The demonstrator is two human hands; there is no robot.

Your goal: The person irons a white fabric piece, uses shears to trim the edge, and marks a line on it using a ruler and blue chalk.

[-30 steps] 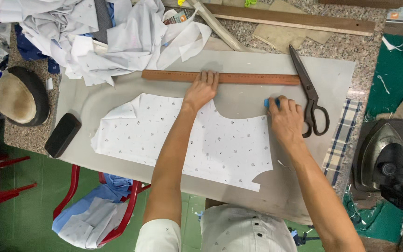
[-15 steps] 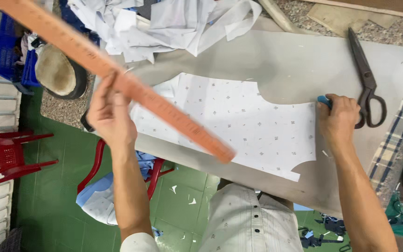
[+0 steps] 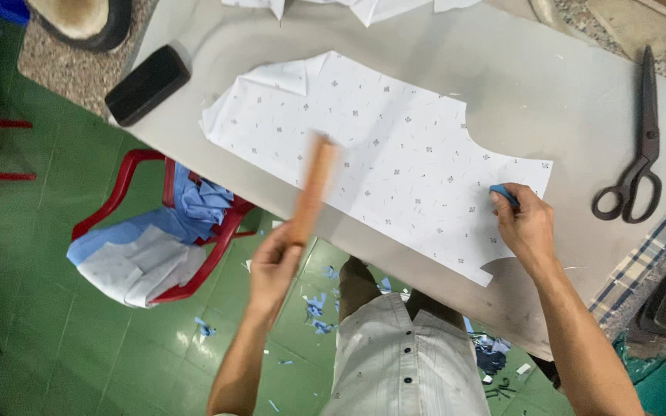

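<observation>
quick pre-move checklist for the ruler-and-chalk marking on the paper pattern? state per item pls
1. Left hand grips the wooden ruler: ok.
2. Ruler lying flat on the paper pattern: not ok, it is lifted, tilted and motion-blurred.
3. Right hand holds the blue chalk at the pattern's right edge: ok.
4. Pattern flat on the grey cloth: ok, though a corner at upper left is folded over.
5. Scissors off the pattern: ok, they lie to its right.
6. Chalk line already drawn: cannot tell.
</observation>
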